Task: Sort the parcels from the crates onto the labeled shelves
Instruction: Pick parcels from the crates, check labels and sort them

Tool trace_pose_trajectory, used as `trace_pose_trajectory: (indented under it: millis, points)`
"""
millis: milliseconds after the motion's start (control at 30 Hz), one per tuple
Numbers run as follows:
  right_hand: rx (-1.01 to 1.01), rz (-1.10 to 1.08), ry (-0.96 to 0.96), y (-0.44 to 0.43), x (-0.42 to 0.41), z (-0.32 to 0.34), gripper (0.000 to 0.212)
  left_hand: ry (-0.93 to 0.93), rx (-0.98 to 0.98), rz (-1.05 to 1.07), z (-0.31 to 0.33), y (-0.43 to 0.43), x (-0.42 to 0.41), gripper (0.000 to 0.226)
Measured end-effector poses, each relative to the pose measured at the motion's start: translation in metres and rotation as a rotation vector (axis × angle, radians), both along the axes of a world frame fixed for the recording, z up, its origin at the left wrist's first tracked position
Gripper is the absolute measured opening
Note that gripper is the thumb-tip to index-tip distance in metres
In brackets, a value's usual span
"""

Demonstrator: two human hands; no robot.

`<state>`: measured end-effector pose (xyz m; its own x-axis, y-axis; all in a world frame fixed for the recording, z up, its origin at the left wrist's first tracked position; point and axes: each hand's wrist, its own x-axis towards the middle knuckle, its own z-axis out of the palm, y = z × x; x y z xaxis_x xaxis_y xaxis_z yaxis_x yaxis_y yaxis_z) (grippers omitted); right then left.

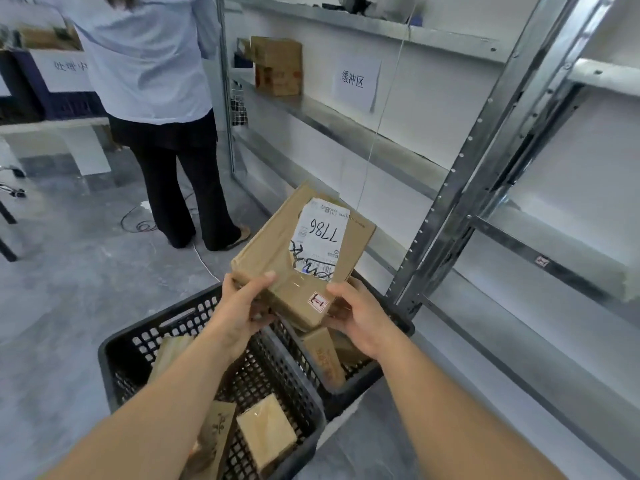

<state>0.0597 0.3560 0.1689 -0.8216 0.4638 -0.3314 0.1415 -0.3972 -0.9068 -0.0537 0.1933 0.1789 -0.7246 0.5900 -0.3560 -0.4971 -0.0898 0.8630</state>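
Both hands, left hand and right hand, grip a cardboard parcel above black crates. Its label reads 7786. Metal shelves stand alongside.

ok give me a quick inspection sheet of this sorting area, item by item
surface: grey concrete floor, two black crates on it
job's things: cardboard parcel marked 7786 held above the crates; more parcels inside them; boxes on the metal shelf by a paper sign
clutter: nothing seen
grippers: left hand and right hand both grip the parcel's near edge
cables: wires lying on the floor; thin cord hanging in front of the shelf
surroundings: another person standing at a table, back turned
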Motion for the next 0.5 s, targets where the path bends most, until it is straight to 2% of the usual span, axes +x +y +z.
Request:
trace_pose_trajectory:
  millis: [100, 167, 233, 333, 400, 500]
  points:
    - [0.087, -0.006, -0.057, 0.016, 0.032, 0.006, 0.054, 0.067, -0.016, 0.042, 0.011, 0.013, -0.001, 0.076]
    - [0.124, -0.061, -0.068, 0.027, 0.052, 0.013, 0.056, 0.149, -0.028, 0.016, 0.019, 0.019, 0.0, 0.07]
    - [0.158, -0.118, -0.058, 0.041, 0.07, 0.018, 0.067, 0.222, -0.017, -0.035, 0.031, 0.023, 0.001, 0.066]
    - [0.203, -0.137, -0.066, 0.057, 0.092, 0.024, 0.087, 0.342, -0.019, -0.137, 0.051, 0.028, 0.003, 0.078]
    - [0.189, -0.109, -0.044, 0.062, 0.102, 0.029, 0.095, 0.423, -0.043, -0.207, 0.059, 0.032, 0.006, 0.078]
    - [0.194, -0.058, -0.024, 0.061, 0.113, 0.036, 0.079, 0.507, -0.057, -0.299, 0.067, 0.039, 0.014, 0.088]
